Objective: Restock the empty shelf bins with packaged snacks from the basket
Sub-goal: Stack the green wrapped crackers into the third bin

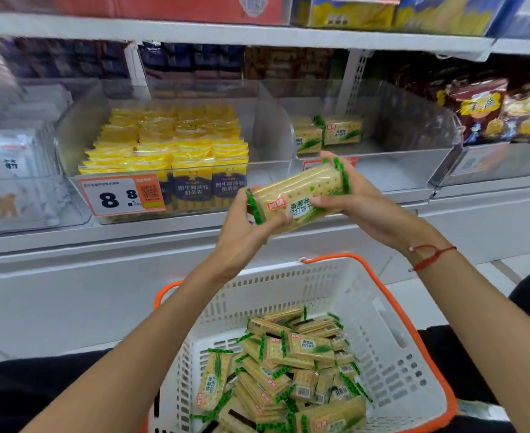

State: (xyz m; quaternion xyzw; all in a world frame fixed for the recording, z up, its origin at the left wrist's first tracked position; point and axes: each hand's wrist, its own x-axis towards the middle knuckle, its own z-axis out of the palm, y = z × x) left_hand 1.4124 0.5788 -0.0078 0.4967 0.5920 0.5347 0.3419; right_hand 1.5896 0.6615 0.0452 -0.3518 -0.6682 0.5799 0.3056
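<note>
Both hands, left hand [242, 235] and right hand [360, 201], grip a cracker stack [298, 198] above the basket [407, 354], before the near-empty bin's [413, 157] front edge. Packs may slip out if the squeeze loosens.

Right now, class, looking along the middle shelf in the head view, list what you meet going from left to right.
White packets → bin of yellow snack packs → nearly empty bin holding a few green-trimmed cracker packs → dark snack bags.

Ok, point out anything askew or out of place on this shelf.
Nothing is damaged or spilled. The right bin holds only two cracker packs, at its back left, one tilted. Packs in the basket lie jumbled.
</note>
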